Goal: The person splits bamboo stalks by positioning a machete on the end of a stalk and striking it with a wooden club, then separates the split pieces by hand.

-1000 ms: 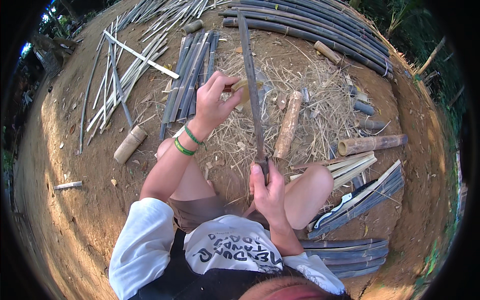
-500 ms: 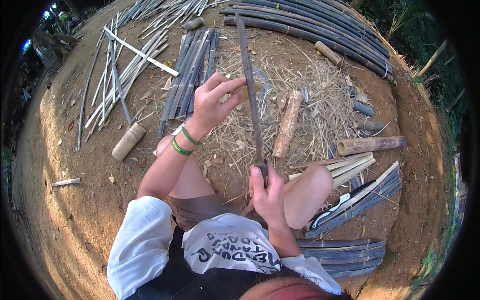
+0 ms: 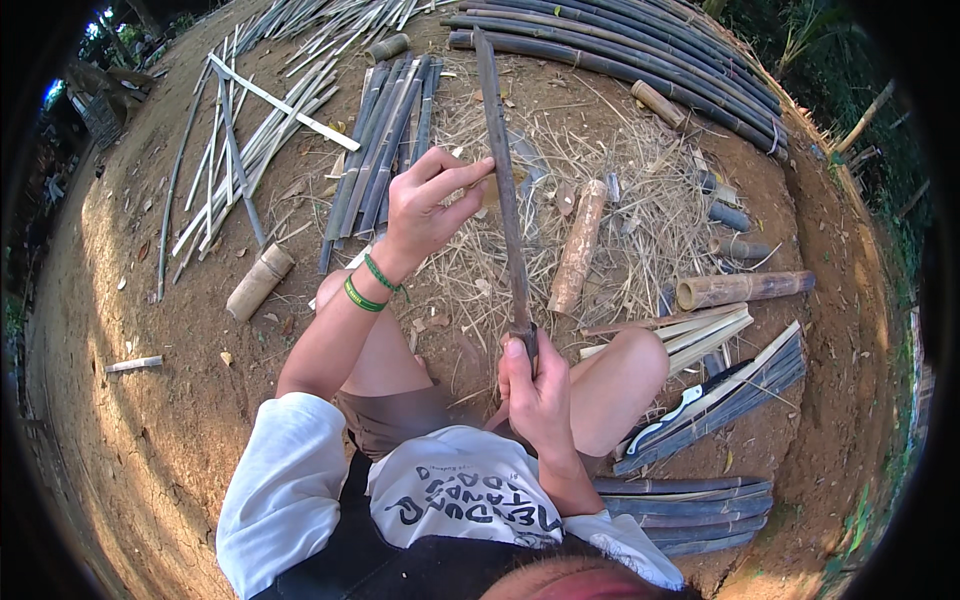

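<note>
My right hand (image 3: 538, 395) is closed round the handle of a long machete (image 3: 508, 190), whose dark, worn blade points up and away from me. My left hand (image 3: 435, 200) is beside the upper half of the blade, its index fingertip at the blade's left edge. The thumb is apart from that finger, and the other fingers are partly hidden. A blurred yellowish patch shows between this hand and the blade; I cannot make out what it is. Beyond the blade, a short bamboo piece (image 3: 578, 246) lies on a litter of shavings (image 3: 640, 215).
Dark bamboo poles (image 3: 620, 55) lie at the far right. Split strips (image 3: 380, 150) and pale slats (image 3: 255, 150) spread at the far left. Near my right knee are a bamboo tube (image 3: 745, 290), a white-handled folding saw (image 3: 670, 415) and bundled strips (image 3: 690, 515). A cut tube (image 3: 260, 282) lies left.
</note>
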Action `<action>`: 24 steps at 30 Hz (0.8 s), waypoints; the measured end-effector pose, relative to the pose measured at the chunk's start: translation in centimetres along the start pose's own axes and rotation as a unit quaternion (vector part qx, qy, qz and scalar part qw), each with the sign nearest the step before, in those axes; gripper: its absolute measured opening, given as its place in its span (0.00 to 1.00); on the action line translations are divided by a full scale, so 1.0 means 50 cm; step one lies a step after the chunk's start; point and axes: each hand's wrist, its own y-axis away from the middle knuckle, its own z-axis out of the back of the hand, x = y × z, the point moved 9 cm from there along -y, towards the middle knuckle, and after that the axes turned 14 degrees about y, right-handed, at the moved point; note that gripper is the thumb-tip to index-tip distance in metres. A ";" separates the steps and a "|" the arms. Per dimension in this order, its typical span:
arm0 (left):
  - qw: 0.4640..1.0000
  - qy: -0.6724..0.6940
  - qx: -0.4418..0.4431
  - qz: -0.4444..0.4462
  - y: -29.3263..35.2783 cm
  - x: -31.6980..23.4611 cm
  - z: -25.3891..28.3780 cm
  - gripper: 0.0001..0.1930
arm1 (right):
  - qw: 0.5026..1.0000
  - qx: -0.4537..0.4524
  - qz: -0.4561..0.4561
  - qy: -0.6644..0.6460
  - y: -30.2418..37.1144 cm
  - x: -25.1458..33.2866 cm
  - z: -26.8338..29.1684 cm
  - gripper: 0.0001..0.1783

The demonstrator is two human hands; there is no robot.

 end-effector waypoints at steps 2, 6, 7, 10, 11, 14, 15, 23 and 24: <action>1.000 0.001 -0.001 -0.003 0.000 -0.003 0.000 0.21 | 1.000 0.005 0.000 -0.002 0.001 -0.001 0.001 0.14; 1.000 -0.005 0.001 -0.002 -0.001 -0.003 0.002 0.21 | 1.000 -0.004 0.002 0.013 0.001 0.003 -0.001 0.14; 1.000 -0.005 0.001 0.000 -0.001 -0.002 0.002 0.21 | 1.000 -0.002 0.002 0.013 0.000 0.005 -0.001 0.14; 1.000 -0.009 0.002 0.002 -0.001 -0.001 0.003 0.21 | 1.000 -0.002 -0.009 0.015 -0.002 0.009 -0.004 0.15; 1.000 -0.010 0.003 0.001 -0.002 -0.001 0.004 0.21 | 1.000 -0.004 -0.014 0.016 -0.003 0.008 -0.004 0.15; 1.000 -0.004 0.004 0.003 -0.006 -0.005 0.006 0.20 | 0.998 0.004 -0.003 0.068 -0.010 0.007 -0.008 0.16; 1.000 -0.002 -0.002 0.010 -0.006 -0.003 0.008 0.20 | 0.998 0.006 -0.004 0.068 -0.012 0.006 -0.009 0.17; 1.000 -0.009 0.020 0.017 -0.008 -0.006 0.020 0.19 | 0.997 0.002 -0.017 0.079 -0.015 -0.019 -0.012 0.17; 1.000 -0.006 0.021 0.018 -0.008 -0.008 0.021 0.19 | 0.997 0.002 -0.017 0.078 -0.014 -0.017 -0.013 0.16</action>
